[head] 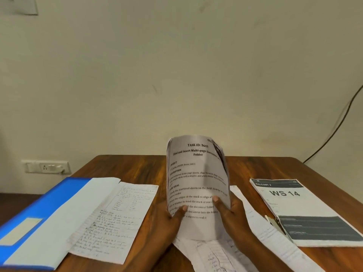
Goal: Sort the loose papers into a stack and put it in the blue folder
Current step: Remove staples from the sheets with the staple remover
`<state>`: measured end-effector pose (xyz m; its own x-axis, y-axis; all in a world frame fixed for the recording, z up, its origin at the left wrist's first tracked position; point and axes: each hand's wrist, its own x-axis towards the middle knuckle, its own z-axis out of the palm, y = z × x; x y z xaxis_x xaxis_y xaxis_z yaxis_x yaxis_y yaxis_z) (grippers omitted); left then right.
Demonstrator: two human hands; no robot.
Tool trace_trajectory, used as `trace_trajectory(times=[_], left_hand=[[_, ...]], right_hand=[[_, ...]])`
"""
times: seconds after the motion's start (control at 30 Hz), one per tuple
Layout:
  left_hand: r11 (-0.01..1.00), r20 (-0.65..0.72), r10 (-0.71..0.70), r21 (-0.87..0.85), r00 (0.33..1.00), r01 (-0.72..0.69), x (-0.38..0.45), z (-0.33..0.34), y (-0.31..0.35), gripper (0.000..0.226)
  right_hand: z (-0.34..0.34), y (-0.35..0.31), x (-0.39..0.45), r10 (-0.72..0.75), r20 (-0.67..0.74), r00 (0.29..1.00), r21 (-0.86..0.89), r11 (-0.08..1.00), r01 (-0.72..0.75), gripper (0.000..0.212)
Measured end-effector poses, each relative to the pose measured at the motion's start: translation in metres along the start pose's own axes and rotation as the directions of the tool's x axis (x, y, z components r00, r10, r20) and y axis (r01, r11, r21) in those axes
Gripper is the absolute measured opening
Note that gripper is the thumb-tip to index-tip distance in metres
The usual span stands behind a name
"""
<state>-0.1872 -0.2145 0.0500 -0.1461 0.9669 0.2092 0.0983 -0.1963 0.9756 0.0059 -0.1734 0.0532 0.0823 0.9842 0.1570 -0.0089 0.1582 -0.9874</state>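
Observation:
A bundle of printed sheets (197, 173) stands upright on the wooden table (137, 167), its front page headed "TASK ID". My left hand (169, 218) grips its lower left edge with the thumb on the front. My right hand (229, 211) grips the lower right edge the same way. The blue folder (49, 201) lies at the left with a white sheet (64, 216) on it. A handwritten page (115, 218) lies beside the folder. More loose handwritten sheets (214, 254) lie under and to the right of my hands.
A stack of printed papers marked "WS 14" (302, 209) lies at the right, with a small metal clip (275, 220) at its left edge. The wall stands behind the table with a socket (47, 166) at the left and a black cable (334, 130) at the right.

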Motion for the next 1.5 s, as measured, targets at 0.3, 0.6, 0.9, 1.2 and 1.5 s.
trace_trajectory(times=[0.3,0.6,0.9,1.2,1.5], left_hand=[[0.988,-0.041,-0.152,-0.048,0.988,0.150,0.046,-0.021,-0.005,0.028],[0.927,0.261,-0.371,0.042,0.891,0.374,0.075,-0.044,-0.008,0.039],[0.841,0.272,-0.538,0.230,0.798,0.489,0.080,-0.057,-0.012,0.049],[0.464,-0.081,0.024,0.884,0.996,0.061,0.080,-0.017,-0.012,0.100],[0.992,0.185,0.049,0.101,0.982,-0.069,0.087,0.067,-0.031,0.029]], right_hand=[[-0.027,-0.014,0.047,0.096,0.230,0.969,-0.006,0.995,-0.097,0.018],[-0.043,-0.003,0.094,0.060,0.211,0.976,0.162,0.982,-0.096,0.039],[-0.023,0.029,0.112,0.109,-0.035,0.993,0.358,0.929,-0.090,0.027],[-0.020,0.052,0.108,-0.136,-0.126,0.983,-0.036,0.991,0.132,0.014],[-0.015,0.059,0.103,-0.638,0.175,0.750,-0.392,0.653,0.648,0.024]])
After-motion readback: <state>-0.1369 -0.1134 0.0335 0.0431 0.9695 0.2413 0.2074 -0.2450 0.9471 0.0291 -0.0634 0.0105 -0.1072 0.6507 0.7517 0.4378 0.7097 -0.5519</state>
